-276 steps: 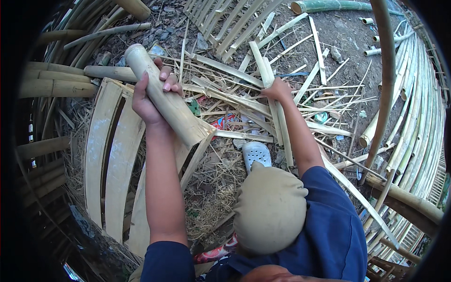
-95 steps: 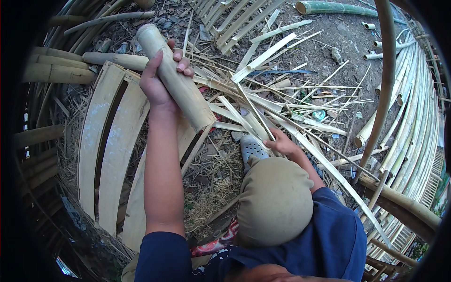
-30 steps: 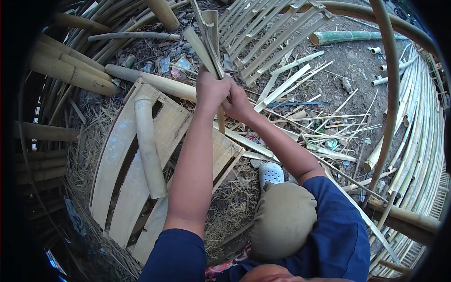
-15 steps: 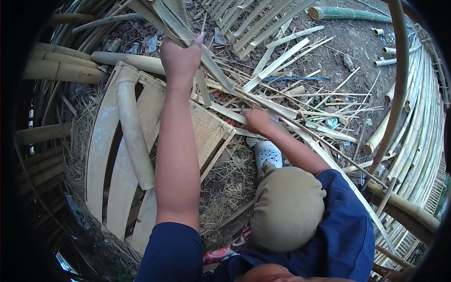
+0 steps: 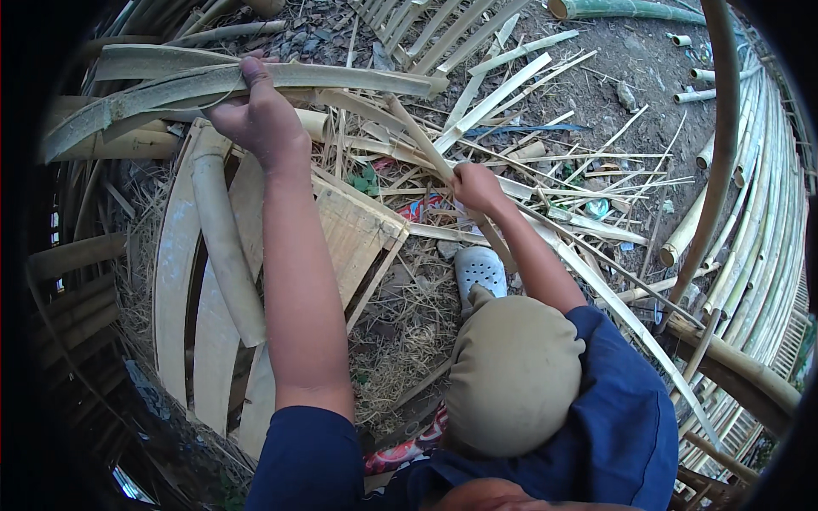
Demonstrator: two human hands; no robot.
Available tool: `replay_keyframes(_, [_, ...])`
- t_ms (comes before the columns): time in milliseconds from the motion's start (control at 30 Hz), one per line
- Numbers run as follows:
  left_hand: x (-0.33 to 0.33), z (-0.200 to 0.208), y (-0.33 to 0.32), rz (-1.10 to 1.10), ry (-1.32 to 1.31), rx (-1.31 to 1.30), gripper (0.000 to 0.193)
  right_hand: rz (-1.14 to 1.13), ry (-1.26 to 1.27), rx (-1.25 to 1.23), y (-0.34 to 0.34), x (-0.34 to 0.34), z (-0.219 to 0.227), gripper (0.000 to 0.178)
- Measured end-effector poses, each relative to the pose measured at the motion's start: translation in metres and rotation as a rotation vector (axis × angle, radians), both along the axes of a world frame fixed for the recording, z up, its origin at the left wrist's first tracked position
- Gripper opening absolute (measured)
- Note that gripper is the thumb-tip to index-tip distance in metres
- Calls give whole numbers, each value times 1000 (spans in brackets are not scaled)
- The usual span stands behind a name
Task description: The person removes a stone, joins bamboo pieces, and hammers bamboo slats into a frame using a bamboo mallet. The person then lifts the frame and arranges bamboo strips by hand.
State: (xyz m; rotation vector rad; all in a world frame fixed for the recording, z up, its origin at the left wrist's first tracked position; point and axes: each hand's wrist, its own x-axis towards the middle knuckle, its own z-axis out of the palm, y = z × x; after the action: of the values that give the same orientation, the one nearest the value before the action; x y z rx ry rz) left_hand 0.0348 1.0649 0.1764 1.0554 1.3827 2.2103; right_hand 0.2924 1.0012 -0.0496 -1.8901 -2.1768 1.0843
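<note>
My left hand [image 5: 264,128] is closed around split bamboo pieces [image 5: 358,81], its thumb pressed over the upper edge. They lie crosswise above the slatted wooden crate [image 5: 354,243], their pale inner sides partly showing. My right hand [image 5: 479,187] grips a narrow bamboo strip [image 5: 417,132], which slants from upper left down past the fist toward my light clog [image 5: 480,271]. Below both hands spreads a heap of thin bamboo slivers [image 5: 588,192]. A short round bamboo length [image 5: 223,238] rests on the crate's slats.
A curved bamboo pole [image 5: 726,145] rises close on the right, before a stack of long bamboo poles [image 5: 767,238]. Fanned bamboo slats [image 5: 452,38] and a green bamboo pole [image 5: 622,10] lie at the far side. Thick bamboo rails [image 5: 77,255] stand at the left.
My left hand has moved left and slightly down, turning the bamboo pieces from steep to nearly level. My right hand has risen a little and now shows a slanted strip in its grip.
</note>
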Motion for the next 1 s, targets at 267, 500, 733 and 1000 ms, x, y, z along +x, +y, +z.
replay_keyframes(267, [1,-2,0,-85,-42,107,24,-9,342,-58,27,79,38,37])
replay_keyframes(500, [5,-5,0,-212,26,18,31,-200,615,-128,3,113,59,19])
replay_keyframes(733, [18,0,-3,-281,158,-179,32,-340,815,168,3,91,82,14])
replay_keyframes(1000, [25,-4,-5,-413,339,-337,22,-187,915,455,17,10,118,42])
